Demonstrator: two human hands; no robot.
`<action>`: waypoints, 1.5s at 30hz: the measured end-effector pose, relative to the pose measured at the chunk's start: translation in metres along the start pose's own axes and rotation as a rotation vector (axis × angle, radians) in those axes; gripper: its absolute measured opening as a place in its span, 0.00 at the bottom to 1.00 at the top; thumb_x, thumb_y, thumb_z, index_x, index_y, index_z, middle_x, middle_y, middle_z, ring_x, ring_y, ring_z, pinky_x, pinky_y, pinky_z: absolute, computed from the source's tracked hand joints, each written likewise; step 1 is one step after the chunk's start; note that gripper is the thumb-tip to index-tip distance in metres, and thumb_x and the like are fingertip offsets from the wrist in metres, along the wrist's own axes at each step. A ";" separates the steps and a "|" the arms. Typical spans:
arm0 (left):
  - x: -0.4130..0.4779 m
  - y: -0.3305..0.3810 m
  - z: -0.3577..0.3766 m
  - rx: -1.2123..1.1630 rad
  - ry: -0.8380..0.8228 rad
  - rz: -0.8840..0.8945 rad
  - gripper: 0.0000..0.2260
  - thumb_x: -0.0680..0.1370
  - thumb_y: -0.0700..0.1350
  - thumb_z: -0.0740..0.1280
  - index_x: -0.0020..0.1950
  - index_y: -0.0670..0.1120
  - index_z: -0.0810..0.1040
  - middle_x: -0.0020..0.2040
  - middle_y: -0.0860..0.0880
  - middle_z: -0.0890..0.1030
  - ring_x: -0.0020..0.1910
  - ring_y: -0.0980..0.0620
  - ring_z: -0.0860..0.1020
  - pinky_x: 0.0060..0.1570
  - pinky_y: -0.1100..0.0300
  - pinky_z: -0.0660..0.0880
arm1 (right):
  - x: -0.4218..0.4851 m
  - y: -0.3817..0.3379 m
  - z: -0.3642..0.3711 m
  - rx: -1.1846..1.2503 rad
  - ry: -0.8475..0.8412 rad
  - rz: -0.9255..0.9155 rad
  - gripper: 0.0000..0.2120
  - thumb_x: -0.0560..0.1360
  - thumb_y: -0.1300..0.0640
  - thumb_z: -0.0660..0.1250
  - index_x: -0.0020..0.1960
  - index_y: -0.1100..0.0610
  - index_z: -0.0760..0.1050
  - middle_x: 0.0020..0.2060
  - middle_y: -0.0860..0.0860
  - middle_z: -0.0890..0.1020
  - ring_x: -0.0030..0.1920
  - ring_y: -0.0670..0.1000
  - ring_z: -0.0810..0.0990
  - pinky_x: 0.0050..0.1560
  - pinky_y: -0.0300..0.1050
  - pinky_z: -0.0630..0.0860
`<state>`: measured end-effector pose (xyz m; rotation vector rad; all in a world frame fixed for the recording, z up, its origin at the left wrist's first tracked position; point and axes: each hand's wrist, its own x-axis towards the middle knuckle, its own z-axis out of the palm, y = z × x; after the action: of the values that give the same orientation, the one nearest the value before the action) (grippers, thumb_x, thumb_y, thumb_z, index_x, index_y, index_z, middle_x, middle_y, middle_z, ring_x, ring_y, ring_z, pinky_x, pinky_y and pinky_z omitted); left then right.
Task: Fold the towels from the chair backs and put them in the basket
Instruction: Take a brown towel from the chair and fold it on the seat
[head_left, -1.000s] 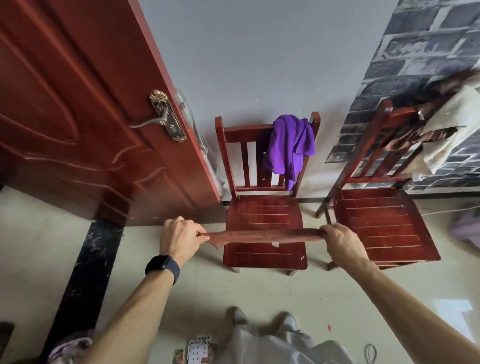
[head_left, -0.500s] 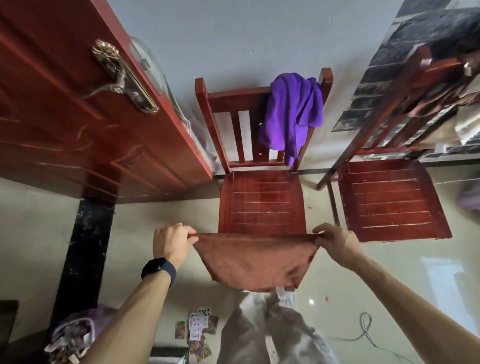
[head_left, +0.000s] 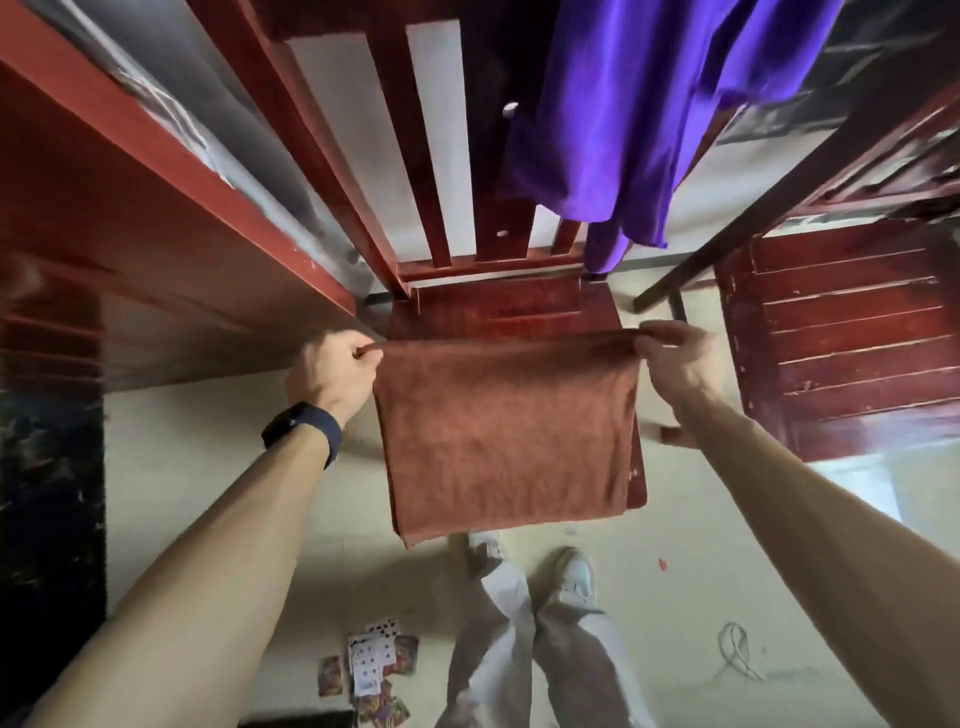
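Left hand and right hand each pinch a top corner of the brown towel; soft, light, limp, it is probably best gripped at its corners

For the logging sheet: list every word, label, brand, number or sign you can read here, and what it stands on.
No text here can be read.
Playing cards on the floor: pips show, numbers too blurred to read.
Wristband: dark, nothing legible.
Brown towel and purple towel: no label visible.
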<state>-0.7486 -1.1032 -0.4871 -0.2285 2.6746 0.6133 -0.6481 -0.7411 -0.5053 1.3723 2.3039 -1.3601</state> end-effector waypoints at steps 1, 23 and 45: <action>0.013 0.002 0.005 -0.005 0.021 -0.007 0.08 0.75 0.50 0.71 0.52 0.52 0.84 0.50 0.47 0.86 0.51 0.41 0.82 0.50 0.51 0.79 | 0.013 -0.001 0.008 0.017 0.014 -0.007 0.13 0.69 0.52 0.71 0.54 0.49 0.85 0.47 0.47 0.86 0.50 0.53 0.84 0.60 0.54 0.80; -0.109 -0.083 0.141 -0.056 -0.214 -0.504 0.15 0.78 0.52 0.68 0.59 0.45 0.73 0.57 0.42 0.79 0.55 0.40 0.79 0.47 0.53 0.73 | -0.079 0.175 0.065 -0.344 -0.101 0.358 0.15 0.75 0.47 0.68 0.55 0.57 0.76 0.43 0.56 0.82 0.46 0.61 0.81 0.45 0.48 0.75; -0.121 -0.120 0.129 -0.394 -0.300 -0.718 0.12 0.75 0.53 0.71 0.35 0.48 0.78 0.40 0.48 0.82 0.43 0.44 0.79 0.50 0.53 0.77 | -0.102 0.183 0.065 0.220 -0.199 0.632 0.08 0.83 0.56 0.61 0.59 0.59 0.73 0.48 0.55 0.80 0.50 0.56 0.82 0.53 0.55 0.80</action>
<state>-0.5669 -1.1431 -0.5919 -1.0507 1.9621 0.8315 -0.4710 -0.8220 -0.6059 1.7284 1.4379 -1.4596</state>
